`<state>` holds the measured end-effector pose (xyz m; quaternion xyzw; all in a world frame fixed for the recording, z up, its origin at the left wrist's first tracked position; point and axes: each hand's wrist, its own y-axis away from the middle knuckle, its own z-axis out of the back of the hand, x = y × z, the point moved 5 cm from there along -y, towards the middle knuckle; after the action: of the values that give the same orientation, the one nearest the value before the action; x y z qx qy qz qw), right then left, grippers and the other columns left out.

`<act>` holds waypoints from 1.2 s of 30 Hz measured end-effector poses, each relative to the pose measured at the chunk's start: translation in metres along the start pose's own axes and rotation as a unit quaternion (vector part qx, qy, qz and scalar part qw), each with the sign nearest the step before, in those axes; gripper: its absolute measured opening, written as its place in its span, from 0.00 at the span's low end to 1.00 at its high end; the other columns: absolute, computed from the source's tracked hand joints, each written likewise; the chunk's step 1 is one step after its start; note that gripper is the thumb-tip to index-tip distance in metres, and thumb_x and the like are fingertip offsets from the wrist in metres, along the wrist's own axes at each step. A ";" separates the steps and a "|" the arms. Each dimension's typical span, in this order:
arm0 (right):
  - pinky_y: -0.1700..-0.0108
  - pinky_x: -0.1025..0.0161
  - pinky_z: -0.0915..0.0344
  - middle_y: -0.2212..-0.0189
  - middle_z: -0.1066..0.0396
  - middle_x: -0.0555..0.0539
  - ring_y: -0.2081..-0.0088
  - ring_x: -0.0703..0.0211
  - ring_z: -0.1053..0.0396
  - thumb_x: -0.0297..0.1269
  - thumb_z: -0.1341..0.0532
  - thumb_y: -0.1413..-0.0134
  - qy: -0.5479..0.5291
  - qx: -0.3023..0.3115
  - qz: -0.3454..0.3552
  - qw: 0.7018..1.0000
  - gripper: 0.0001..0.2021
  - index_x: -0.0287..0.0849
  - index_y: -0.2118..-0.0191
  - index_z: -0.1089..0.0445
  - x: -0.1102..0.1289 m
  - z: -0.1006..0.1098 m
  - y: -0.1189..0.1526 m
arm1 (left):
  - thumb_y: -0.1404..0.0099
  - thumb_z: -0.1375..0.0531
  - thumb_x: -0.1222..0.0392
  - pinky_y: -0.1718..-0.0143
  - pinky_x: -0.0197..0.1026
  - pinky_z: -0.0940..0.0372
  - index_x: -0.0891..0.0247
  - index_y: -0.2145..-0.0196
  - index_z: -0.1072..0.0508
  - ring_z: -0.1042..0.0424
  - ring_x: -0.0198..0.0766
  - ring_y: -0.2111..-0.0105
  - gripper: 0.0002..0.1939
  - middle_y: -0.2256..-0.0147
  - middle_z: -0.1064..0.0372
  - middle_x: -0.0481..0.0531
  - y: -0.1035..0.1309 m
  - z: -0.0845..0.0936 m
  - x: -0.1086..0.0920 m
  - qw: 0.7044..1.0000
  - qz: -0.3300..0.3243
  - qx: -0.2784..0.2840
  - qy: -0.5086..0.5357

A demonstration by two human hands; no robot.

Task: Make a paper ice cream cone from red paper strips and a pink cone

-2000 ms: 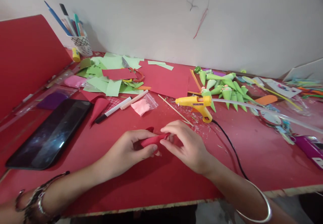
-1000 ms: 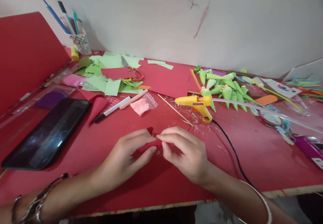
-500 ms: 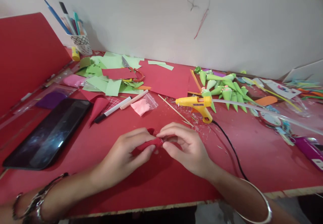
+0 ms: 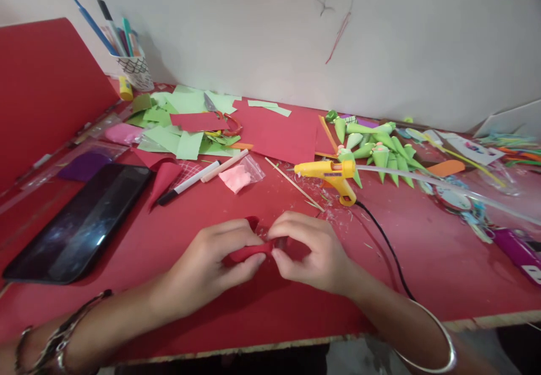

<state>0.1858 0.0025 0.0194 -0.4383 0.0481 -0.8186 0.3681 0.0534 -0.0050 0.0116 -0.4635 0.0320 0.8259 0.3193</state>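
Near the front middle of the red table, a small piece of red paper (image 4: 249, 252) is rolled or curled between both hands. My left hand (image 4: 215, 259) pinches it between thumb and fingers, with a curved flap standing up behind the fingertips. Thumb and fingertips of my right hand (image 4: 310, 251) close on the paper's right end. Fingers cover much of its shape. Behind the hands lie a thin wooden stick (image 4: 293, 184) and a yellow glue gun (image 4: 333, 179), its nozzle pointing left.
A black phone (image 4: 80, 223), a red paper cone (image 4: 165, 183) and a marker (image 4: 190, 182) lie left. Green paper scraps (image 4: 186, 104), scissors (image 4: 231, 125) and red sheets (image 4: 287, 135) are behind. Green cones (image 4: 380, 152) and a purple object (image 4: 518, 251) sit right, past the black cord (image 4: 386, 242).
The fingers of my right hand have bent more and closed on the right end of the red paper. My left hand has shifted slightly right and down along it.
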 end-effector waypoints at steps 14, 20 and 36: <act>0.76 0.69 0.42 0.82 0.38 0.49 0.78 0.65 0.39 0.25 0.50 0.54 0.250 -0.045 0.070 0.965 0.08 0.38 0.77 0.36 0.015 -0.006 0.003 | 0.40 0.46 0.68 0.71 0.27 0.41 0.65 0.71 0.32 0.36 0.26 0.73 0.04 0.74 0.36 0.45 -0.003 -0.004 0.002 1.000 0.001 -0.015 0.009; 0.73 0.69 0.39 0.77 0.36 0.51 0.76 0.67 0.38 0.24 0.50 0.54 0.096 -0.060 -0.013 0.993 0.09 0.40 0.68 0.36 0.004 0.000 0.005 | 0.40 0.46 0.66 0.70 0.28 0.40 0.63 0.69 0.31 0.35 0.27 0.73 0.04 0.74 0.35 0.44 -0.002 -0.002 0.004 0.999 0.029 -0.027 0.005; 0.59 0.70 0.37 0.67 0.31 0.50 0.63 0.67 0.34 0.25 0.44 0.48 -0.002 -0.081 0.046 0.996 0.10 0.42 0.60 0.38 0.013 0.001 0.005 | 0.40 0.47 0.66 0.71 0.29 0.39 0.63 0.71 0.34 0.35 0.28 0.73 0.04 0.74 0.36 0.45 -0.003 0.005 0.002 0.995 0.037 -0.067 0.070</act>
<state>0.1844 -0.0096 0.0268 -0.4658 0.1333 -0.7933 0.3686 0.0509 0.0006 0.0133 -0.5387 0.0160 0.8031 0.2541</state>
